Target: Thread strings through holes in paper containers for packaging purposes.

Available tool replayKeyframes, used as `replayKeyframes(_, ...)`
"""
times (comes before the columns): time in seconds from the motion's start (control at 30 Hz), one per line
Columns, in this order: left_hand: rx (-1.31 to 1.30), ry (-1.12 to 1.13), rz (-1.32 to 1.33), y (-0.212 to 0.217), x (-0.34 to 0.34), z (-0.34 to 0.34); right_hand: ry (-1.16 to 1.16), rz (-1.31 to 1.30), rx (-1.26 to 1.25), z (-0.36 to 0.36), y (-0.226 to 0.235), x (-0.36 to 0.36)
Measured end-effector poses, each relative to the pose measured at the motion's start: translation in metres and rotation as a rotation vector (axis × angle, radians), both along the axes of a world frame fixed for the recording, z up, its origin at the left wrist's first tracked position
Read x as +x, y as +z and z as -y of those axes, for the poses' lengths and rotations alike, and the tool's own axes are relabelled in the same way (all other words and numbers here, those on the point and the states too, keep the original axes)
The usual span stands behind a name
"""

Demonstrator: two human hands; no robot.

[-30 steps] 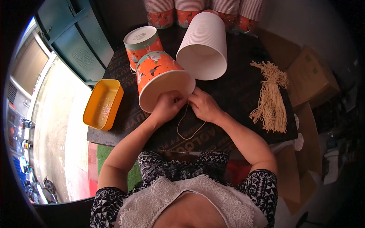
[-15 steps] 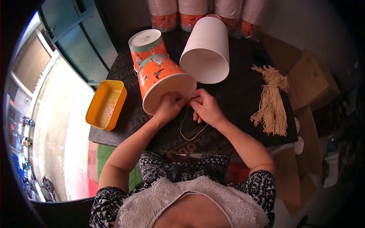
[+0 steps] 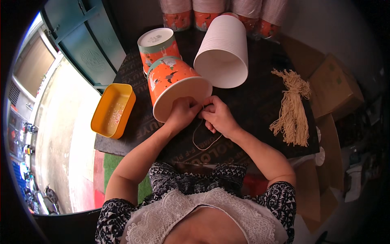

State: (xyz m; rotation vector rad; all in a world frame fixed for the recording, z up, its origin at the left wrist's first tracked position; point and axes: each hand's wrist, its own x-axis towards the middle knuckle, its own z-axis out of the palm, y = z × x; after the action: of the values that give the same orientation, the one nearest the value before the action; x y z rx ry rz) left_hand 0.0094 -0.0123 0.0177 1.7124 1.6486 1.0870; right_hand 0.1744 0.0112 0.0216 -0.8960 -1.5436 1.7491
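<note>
An orange paper bucket with printed figures and a green band lies tilted, its white mouth facing me. My left hand reaches into that mouth, closed, with thumb and fingers at the rim's lower right. Just outside the same rim, my right hand is closed in a pinch on a thin cord. The cord hangs in a loop below my hands over the dark table. My fingertips nearly meet at the rim, and they hide the cord's end there.
Behind stands an upside-down orange bucket. A stack of white buckets lies beside it. At left is a yellow tub with small bits inside. A bundle of beige cords lies at right, near cardboard boxes. Wrapped bucket stacks line the back.
My hands stay at the bucket's rim, with only slight finger movement. The whole view has shifted a little; the cord loop still hangs below.
</note>
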Motion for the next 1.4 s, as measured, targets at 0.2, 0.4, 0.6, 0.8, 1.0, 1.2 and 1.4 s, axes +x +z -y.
replayKeyframes(0.2,0.006,-0.010,0.037,-0.007,-0.004,-0.003,0.049,-0.005,0.225,-0.017,0.013,0.019)
replayKeyframes(0.4,-0.015,-0.015,0.051,0.003,-0.003,0.001,-0.090,0.432,0.998,-0.021,0.004,0.027)
replayKeyframes(0.6,-0.008,-0.009,0.090,-0.001,-0.004,0.000,-0.062,0.633,1.103,-0.008,-0.003,0.015)
replayKeyframes(0.8,0.016,-0.021,0.061,-0.002,-0.003,0.000,-0.124,0.559,1.130,-0.012,-0.016,0.006)
replayKeyframes(1.0,0.109,-0.094,-0.038,-0.008,-0.004,0.001,-0.130,0.542,0.901,-0.014,-0.012,0.003)
replayKeyframes(1.2,0.200,-0.102,-0.167,-0.012,-0.001,0.001,-0.117,0.479,0.775,-0.016,-0.015,0.001)
replayKeyframes(1.4,0.219,-0.141,-0.305,-0.004,0.004,0.000,-0.123,0.352,0.732,-0.022,-0.018,0.004)
